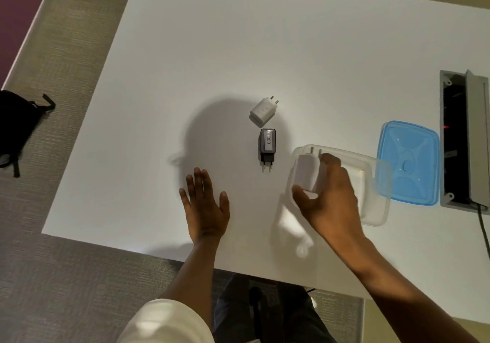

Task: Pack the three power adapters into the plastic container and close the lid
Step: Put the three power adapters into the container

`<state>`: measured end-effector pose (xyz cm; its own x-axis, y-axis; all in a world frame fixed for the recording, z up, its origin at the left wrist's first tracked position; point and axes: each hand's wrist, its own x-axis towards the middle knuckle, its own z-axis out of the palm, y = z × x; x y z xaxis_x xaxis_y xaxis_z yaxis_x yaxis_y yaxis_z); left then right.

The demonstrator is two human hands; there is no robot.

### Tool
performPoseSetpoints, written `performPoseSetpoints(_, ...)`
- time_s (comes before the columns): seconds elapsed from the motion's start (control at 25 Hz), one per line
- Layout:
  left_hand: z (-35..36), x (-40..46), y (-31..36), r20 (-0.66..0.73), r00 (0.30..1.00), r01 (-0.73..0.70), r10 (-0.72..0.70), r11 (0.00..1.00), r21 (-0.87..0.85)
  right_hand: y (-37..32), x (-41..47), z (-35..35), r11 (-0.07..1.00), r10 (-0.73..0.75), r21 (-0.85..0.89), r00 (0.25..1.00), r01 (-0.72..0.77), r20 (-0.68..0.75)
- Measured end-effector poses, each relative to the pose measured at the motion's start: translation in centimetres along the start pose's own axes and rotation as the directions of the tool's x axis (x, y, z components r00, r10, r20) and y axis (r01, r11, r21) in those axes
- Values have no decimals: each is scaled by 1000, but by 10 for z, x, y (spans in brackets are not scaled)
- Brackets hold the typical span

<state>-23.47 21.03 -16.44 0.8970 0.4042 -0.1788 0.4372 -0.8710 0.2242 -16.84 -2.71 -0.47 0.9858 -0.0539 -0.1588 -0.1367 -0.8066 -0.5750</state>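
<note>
My right hand grips a white power adapter, prongs pointing away, over the left end of the clear plastic container. A black adapter with a white label lies on the table just left of the container. A second white adapter lies beyond it, prongs up and to the right. The blue lid lies flat to the right of the container. My left hand rests flat on the table, fingers spread, holding nothing.
The white table has its near edge just under my wrists. An open cable box with a cord is set into the table at the far right. A black bag lies on the carpet to the left.
</note>
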Motion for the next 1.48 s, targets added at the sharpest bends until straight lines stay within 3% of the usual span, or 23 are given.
performPoseSetpoints(0.2,-1,0,0,7,1000,-5,5,1000,-31,39,23,5,982,142,-145,981,-122,132)
performPoseSetpoints(0.48,-1,0,0,8,1000,21,-20,999,-49,62,43,36,959,183,-257,957,-122,227)
performPoseSetpoints(1.0,0,0,-1,15,1000,28,-28,998,-63,64,37,33,996,65,-81,955,-43,288)
performPoseSetpoints(1.12,-1,-1,0,9,1000,18,-17,998,-67,50,38,16,998,56,-39,985,-50,165)
performPoseSetpoints(1.2,-2,-1,1,-1,1000,9,-9,998,-62,31,42,3,997,-70,11,997,70,29)
performPoseSetpoints(1.28,-3,-2,2,-6,1000,2,-2,999,-48,3,55,-3,964,-262,57,965,260,19)
performPoseSetpoints(1.4,-4,-2,1,-7,1000,0,-1,1000,-31,-39,94,10,901,-412,-29,875,433,255)
performPoseSetpoints(1.48,-4,-1,2,-8,1000,9,-10,999,-35,-52,121,28,817,-427,-160,768,554,478)
